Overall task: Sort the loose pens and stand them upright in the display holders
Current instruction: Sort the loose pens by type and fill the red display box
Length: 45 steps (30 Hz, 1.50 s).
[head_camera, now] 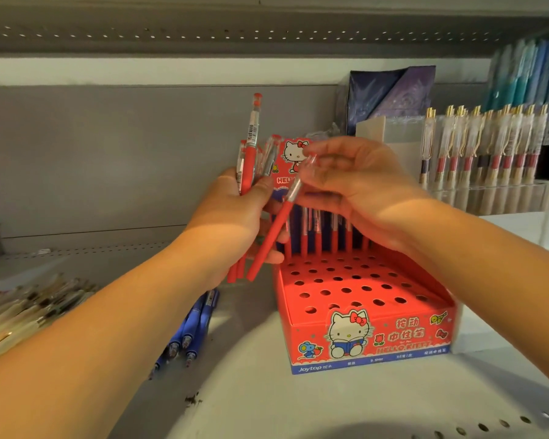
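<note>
A single red gel pen [272, 236] hung slantwise at the middle of the frame, its clear clicker end up and its red barrel pointing down and left. The right hand [358, 191] pinched it near the clear upper part between thumb and fingertips, the fingers closed on the pen. Just to its left, the left hand [232, 223] was wrapped round a bundle of matching red pens [249, 166], which stood roughly upright in the fist, and the single pen's barrel crossed in front of that hand's fingers.

Below and to the right stood the red Hello Kitty display holder [371, 340], its perforated top mostly unfilled. Only the back row held standing pens [334, 232], partly hidden behind the right hand.

The step in hand looked like drawing one pen out of the bundle to seat it. The next move would likely call for swinging the pen upright, tip down, and lowering it over a free hole behind the front rows, clear of the pens already standing there.

Lower left of the holder, several blue pens [200, 321] lay on the grey shelf [298, 407]. A loose heap of gold-trimmed pens [29, 305] lay at the left edge. At the right, a clear acrylic holder [504, 194] carried gold-clipped pens.
</note>
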Tool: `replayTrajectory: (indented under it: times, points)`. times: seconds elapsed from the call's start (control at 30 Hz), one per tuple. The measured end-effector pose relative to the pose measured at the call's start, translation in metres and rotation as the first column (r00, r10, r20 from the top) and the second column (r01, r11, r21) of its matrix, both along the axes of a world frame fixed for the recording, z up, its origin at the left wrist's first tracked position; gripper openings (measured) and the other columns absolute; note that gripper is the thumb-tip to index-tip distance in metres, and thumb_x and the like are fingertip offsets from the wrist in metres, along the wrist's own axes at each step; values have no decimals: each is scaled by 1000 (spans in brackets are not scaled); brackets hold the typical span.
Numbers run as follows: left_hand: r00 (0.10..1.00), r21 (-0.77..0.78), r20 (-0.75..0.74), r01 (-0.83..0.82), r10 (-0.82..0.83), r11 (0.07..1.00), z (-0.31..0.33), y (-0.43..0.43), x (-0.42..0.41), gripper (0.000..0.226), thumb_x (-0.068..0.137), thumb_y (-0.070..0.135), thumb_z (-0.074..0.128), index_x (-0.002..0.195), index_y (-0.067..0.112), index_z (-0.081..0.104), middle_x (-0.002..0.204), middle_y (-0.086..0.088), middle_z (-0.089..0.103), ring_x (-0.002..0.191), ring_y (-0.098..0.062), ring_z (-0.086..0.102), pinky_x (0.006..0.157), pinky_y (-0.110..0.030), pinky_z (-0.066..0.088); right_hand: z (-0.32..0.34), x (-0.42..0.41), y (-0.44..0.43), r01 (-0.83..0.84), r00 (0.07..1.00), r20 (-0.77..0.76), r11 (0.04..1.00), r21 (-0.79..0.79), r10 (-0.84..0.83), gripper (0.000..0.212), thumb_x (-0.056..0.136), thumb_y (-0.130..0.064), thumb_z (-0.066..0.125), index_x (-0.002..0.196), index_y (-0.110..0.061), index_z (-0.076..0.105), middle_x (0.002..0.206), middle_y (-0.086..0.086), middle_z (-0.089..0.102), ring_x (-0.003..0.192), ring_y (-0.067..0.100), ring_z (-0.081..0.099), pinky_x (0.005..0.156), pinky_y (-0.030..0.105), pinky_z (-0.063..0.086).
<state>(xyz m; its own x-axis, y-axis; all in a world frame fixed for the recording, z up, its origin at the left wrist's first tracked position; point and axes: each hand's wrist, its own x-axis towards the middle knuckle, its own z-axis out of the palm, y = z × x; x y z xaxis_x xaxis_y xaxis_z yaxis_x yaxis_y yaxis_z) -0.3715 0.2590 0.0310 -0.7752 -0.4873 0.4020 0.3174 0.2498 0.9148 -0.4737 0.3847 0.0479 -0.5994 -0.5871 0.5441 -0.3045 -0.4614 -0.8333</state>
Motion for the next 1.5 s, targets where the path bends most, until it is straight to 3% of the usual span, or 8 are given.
replayTrajectory:
  times: [0.17, 0.27, 0.6, 0.8, 1.03, 1.3, 1.5]
  points:
    - [985, -104, -2, -172, 173, 980, 2, -5, -2, 10, 103, 25, 48, 94, 26, 52, 74, -2, 62, 39, -9, 53, 39, -26, 48, 5, -6, 3, 246, 967, -48, 968, -56, -248, 23, 84, 6, 69, 97, -11, 59, 97, 10, 66, 77, 21, 74, 63, 32, 61]
    - [971, -130, -25, -241, 239, 962, 1, -9, -4, 14, 102, 25, 50, 89, 28, 51, 70, 0, 61, 35, -7, 46, 36, -20, 41, 3, -9, 3, 294, 951, -74, 953, -73, -299, 23, 84, 6, 70, 94, -12, 58, 99, 10, 64, 78, 18, 74, 62, 30, 61]
    - [980, -16, -57, -194, 193, 981, 5, -6, 1, 14, 104, 28, 48, 91, 30, 54, 58, 4, 59, 35, -9, 38, 36, -16, 30, -1, -25, 2, 408, 906, -46, 898, -163, -420, 28, 85, 8, 69, 89, -16, 56, 90, 4, 59, 68, 9, 72, 61, 28, 60]
    - [989, -22, -38, -147, 146, 989, 5, -2, 3, 17, 104, 26, 48, 88, 25, 54, 55, 5, 58, 34, -9, 38, 35, -16, 29, -9, -23, -2, 446, 868, -246, 895, 1, -432, 27, 84, 5, 71, 88, -18, 57, 98, 5, 61, 81, 22, 72, 60, 35, 62]
    - [993, -24, -14, -119, 119, 993, 5, -1, 2, 18, 104, 25, 48, 87, 22, 54, 55, 4, 58, 35, -10, 37, 35, -17, 28, -8, -18, -2, 417, 875, -271, 909, -2, -401, 29, 82, 6, 72, 84, -20, 58, 100, 5, 65, 79, 20, 73, 60, 34, 62]
    - [994, -36, -14, -108, 108, 993, 4, -1, 2, 16, 104, 24, 48, 89, 21, 55, 56, 4, 58, 35, -11, 37, 35, -18, 29, -7, -6, -5, 371, 857, -371, 928, -35, -357, 36, 79, 9, 75, 76, -23, 59, 85, -10, 66, 67, 19, 68, 56, 26, 59]
    - [995, -30, -22, -103, 102, 994, 5, 0, 3, 16, 104, 24, 48, 90, 20, 55, 52, 5, 58, 35, -11, 38, 36, -18, 30, -18, -8, -10, 330, 863, -436, 938, 104, -255, 33, 80, 11, 72, 79, -21, 63, 76, -8, 69, 66, 25, 70, 60, 36, 62]
